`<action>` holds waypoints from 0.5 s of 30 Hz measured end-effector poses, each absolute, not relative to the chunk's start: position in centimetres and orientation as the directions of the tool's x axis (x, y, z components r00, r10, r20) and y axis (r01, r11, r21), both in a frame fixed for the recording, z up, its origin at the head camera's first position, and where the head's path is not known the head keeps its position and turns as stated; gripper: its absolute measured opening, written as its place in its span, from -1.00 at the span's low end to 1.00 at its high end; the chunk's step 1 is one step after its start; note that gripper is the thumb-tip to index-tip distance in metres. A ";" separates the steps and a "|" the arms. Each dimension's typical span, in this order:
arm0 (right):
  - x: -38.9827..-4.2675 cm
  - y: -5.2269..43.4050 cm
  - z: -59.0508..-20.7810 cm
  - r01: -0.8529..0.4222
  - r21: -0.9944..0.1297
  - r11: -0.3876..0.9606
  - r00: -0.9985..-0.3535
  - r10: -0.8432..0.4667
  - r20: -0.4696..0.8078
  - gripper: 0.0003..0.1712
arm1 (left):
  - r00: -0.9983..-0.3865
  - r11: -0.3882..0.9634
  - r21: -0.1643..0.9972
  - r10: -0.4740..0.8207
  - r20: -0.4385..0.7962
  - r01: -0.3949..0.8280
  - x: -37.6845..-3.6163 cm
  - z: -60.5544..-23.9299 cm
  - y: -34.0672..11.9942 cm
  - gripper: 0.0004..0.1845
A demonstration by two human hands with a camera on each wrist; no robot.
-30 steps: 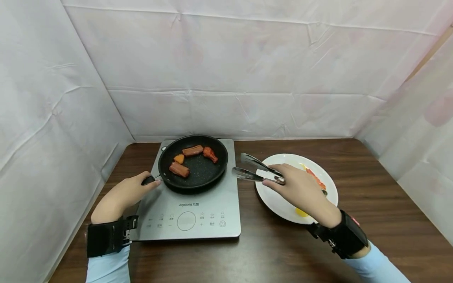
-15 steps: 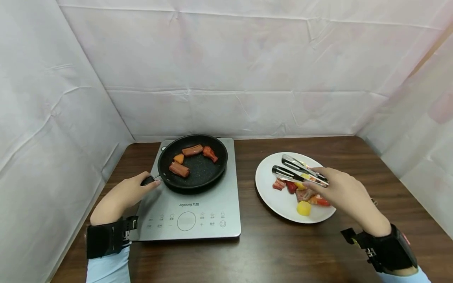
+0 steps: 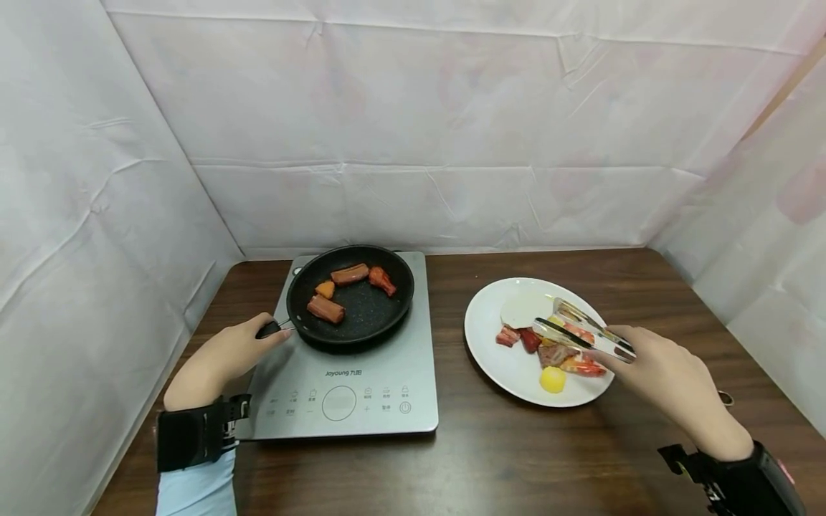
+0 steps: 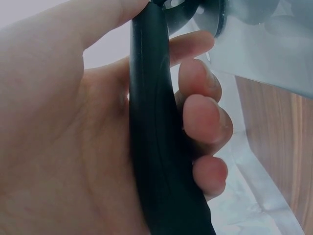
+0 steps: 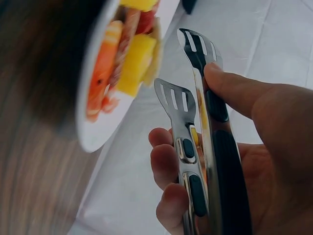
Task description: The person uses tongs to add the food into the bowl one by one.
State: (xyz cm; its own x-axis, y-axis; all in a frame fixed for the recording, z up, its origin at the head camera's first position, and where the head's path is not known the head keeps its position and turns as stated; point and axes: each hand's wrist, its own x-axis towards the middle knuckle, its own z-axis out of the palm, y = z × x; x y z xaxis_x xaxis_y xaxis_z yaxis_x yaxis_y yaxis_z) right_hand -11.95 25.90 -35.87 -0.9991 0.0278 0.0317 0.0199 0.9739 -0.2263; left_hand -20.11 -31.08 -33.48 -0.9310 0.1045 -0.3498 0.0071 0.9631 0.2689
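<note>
My left hand (image 3: 222, 358) grips the black handle (image 4: 159, 122) of a frying pan (image 3: 377, 315), fingers curled round it in the left wrist view. In the pan lie two scored sausage pieces (image 3: 325, 309), an orange chunk (image 3: 325, 289) and a small red drumstick-like piece (image 3: 382, 281). My right hand (image 3: 677, 380) holds metal tongs (image 5: 225, 166) with dark grips, thumb on one arm and fingers round the other. The slotted tips stand apart with nothing between them. They overlap the right part of a white plate (image 3: 480, 358) in the head view.
On the plate are a pale round slice (image 3: 525, 308), a yellow chunk (image 3: 552, 380), a shrimp (image 3: 584, 366) and several meat pieces. The pan sits on a silver induction cooker (image 3: 393, 373). White sheeting (image 3: 400, 129) walls the back and sides of the wooden table (image 3: 503, 459).
My right hand has carried the tongs from between cooker and plate rightward and toward me, uncovering more food on the plate. The left hand and pan have barely moved.
</note>
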 end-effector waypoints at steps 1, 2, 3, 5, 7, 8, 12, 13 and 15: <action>-11.8 26.1 -36.0 0.024 -0.223 0.975 -0.999 0.032 0.030 -0.09 | -0.931 0.963 0.271 0.104 -0.349 0.006 -20.1 -33.5 -31.1 -0.10; -11.6 26.3 -36.1 0.028 -0.224 0.974 -0.999 0.035 0.030 -0.09 | -0.931 0.962 0.274 0.104 -0.349 0.005 -20.0 -33.5 -31.1 -0.09; -11.5 26.4 -36.3 0.032 -0.223 0.974 -0.999 0.039 0.029 -0.09 | -0.931 0.961 0.277 0.104 -0.349 0.003 -20.0 -33.5 -31.1 -0.09; -11.4 26.5 -36.5 0.032 -0.219 0.975 -0.999 0.041 0.034 -0.12 | -0.931 0.960 0.280 0.104 -0.349 0.003 -20.0 -33.5 -31.2 -0.08; -11.4 26.6 -36.8 0.020 -0.211 0.977 -0.999 0.029 0.040 -0.16 | -0.931 0.959 0.282 0.106 -0.349 0.004 -20.0 -33.5 -31.2 -0.08; -11.4 26.5 -36.9 0.010 -0.204 0.979 -0.998 0.021 0.054 -0.20 | -0.931 0.959 0.282 0.107 -0.349 0.005 -20.0 -33.5 -31.2 -0.08; -11.4 26.1 -37.4 -0.034 -0.162 0.986 -0.991 -0.013 0.132 -0.34 | -0.932 0.958 0.286 0.112 -0.345 0.009 -20.1 -33.5 -31.2 -0.09; -11.5 26.0 -37.5 -0.041 -0.148 0.988 -0.989 -0.018 0.150 -0.36 | -0.931 0.958 0.287 0.113 -0.346 0.009 -20.1 -33.5 -31.3 -0.10; -11.6 25.7 -37.8 -0.053 -0.118 0.992 -0.983 -0.031 0.180 -0.37 | -0.930 0.959 0.285 0.112 -0.351 0.008 -20.2 -33.5 -31.3 -0.11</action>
